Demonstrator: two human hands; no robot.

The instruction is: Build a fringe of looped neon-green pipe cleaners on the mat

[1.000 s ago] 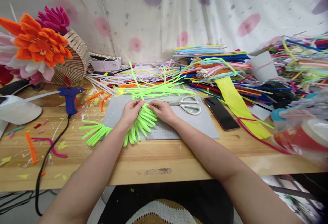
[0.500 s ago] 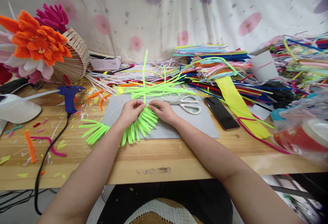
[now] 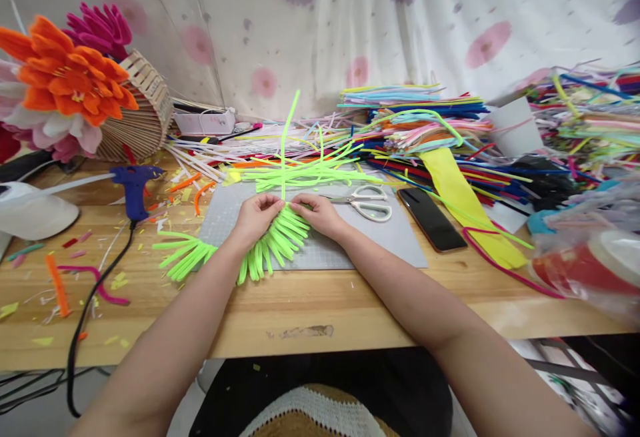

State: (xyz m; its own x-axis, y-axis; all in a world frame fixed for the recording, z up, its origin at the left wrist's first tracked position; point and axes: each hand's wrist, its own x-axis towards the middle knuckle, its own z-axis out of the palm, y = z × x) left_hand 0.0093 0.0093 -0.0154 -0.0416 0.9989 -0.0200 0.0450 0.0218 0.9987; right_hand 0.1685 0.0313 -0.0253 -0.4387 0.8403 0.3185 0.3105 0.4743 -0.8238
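Observation:
Neon green pipe cleaners (image 3: 283, 237), bent into a fringed strip of loops, hang from my fingers over the grey cutting mat (image 3: 345, 247). My left hand (image 3: 260, 217) pinches the strip's upper end near the base of one upright green stem. Close beside it, my right hand (image 3: 317, 213) pinches the same end from the other side. The upright stem (image 3: 284, 157) rises between both hands and leans right at its top. My left forearm hides part of the strip, whose far end (image 3: 185, 253) fans out to the left. Loose green pipe cleaners (image 3: 310, 175) lie beyond my hands.
Scissors (image 3: 367, 203) and a phone (image 3: 433, 219) lie to the right. A blue glue gun (image 3: 133, 190) with a black cord stands left among scraps. Bundles of coloured pipe cleaners (image 3: 425, 130) fill the back. A basket (image 3: 145, 107) holds fuzzy flowers at the left.
The upright green stem's top has tilted to the right. Both hands keep their pinch in nearly the same place.

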